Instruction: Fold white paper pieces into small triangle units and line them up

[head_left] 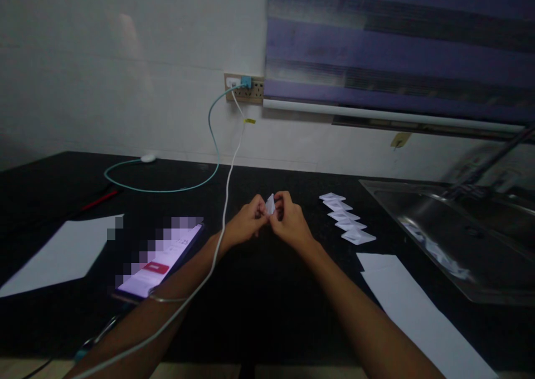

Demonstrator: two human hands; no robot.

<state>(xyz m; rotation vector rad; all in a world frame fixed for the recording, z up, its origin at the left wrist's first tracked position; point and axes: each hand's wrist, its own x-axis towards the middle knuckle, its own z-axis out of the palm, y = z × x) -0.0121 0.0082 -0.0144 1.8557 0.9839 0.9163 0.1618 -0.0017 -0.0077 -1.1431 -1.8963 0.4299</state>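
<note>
Both hands meet over the middle of a black counter [259,290]. My left hand [244,223] and my right hand [290,220] pinch a small folded piece of white paper [270,204] between their fingertips, held just above the counter. A row of several similar small folded white papers [346,220] lies to the right of my right hand. A white cable [228,200] drapes over my left forearm.
A lit phone [161,262] lies left of my left arm, with a white sheet [62,253] further left. Another white sheet [413,306] lies at the right front. A steel sink [460,228] sits at the right. A teal cable [167,189] loops from the wall socket [246,88].
</note>
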